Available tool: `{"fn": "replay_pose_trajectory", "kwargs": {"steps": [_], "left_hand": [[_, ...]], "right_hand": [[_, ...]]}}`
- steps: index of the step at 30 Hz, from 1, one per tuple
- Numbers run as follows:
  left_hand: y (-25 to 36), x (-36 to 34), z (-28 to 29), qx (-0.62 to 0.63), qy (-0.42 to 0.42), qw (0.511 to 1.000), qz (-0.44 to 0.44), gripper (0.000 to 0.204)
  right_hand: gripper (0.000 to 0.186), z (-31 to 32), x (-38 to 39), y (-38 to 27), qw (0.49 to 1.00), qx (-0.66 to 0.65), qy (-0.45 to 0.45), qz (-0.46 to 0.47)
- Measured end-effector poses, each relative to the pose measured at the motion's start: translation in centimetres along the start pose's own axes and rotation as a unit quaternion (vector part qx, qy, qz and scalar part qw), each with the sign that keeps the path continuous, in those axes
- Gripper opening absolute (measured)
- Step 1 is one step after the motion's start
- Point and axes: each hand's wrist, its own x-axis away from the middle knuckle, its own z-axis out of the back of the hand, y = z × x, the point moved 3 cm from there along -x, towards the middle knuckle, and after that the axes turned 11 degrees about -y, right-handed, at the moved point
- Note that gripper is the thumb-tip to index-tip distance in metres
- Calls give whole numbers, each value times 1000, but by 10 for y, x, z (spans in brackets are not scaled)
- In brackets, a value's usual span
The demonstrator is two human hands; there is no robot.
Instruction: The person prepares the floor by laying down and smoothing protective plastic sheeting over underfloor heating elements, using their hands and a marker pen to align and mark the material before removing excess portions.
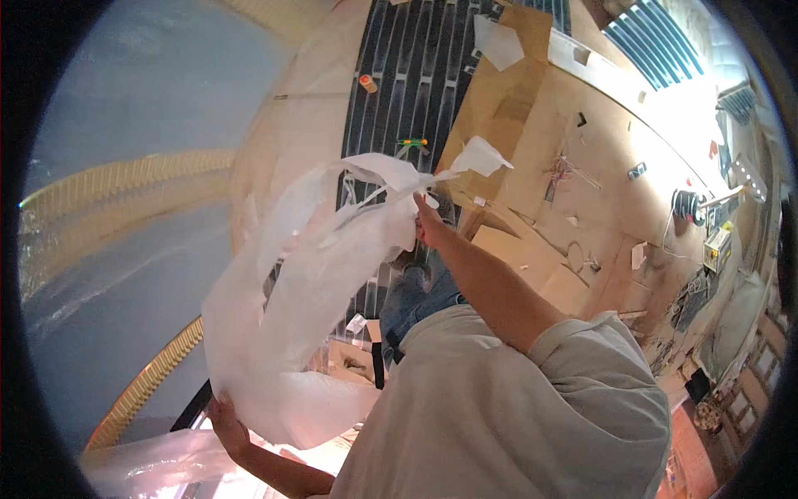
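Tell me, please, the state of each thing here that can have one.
White sheet: crumpled, held between both hands
Right hand: closed on the sheet
Left hand: gripping the sheet's edge
Cardboard: lying flat
Orange piece: lying on dark slats

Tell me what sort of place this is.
Probably a workshop or renovation site: brown cardboard and wire-like scraps litter the floor, and the left hand and right hand hold translucent plastic sheeting.
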Motion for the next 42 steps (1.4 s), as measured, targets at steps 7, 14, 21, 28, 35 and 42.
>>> {"fn": "replay_pose_trajectory", "kwargs": {"steps": [7, 14, 21, 28, 35, 42], "left_hand": [[-66, 46, 28, -69, 61, 989, 113, 49], [-239, 66, 38, -529, -57, 843, -79, 47], [-255, -91, 3, -142, -88, 986, 26, 29], [-238, -256, 80, -223, 4, 972, -78, 26], [-288, -285, 57, -162, 128, 977, 43, 35], [-394, -171, -207, 35, 69, 951, 301, 32]], "right_hand": [[56, -62, -68, -21, 992, -117, 3, 53], [45, -143, -48, -142, 970, 41, -86, 225], [35, -267, 10, -219, 898, 242, -147, 336], [27, -356, -49, -252, 809, 472, -65, 345], [20, -287, -125, -285, 309, 848, 216, 372], [26, -134, -184, -304, 191, 973, 120, -42]]}}
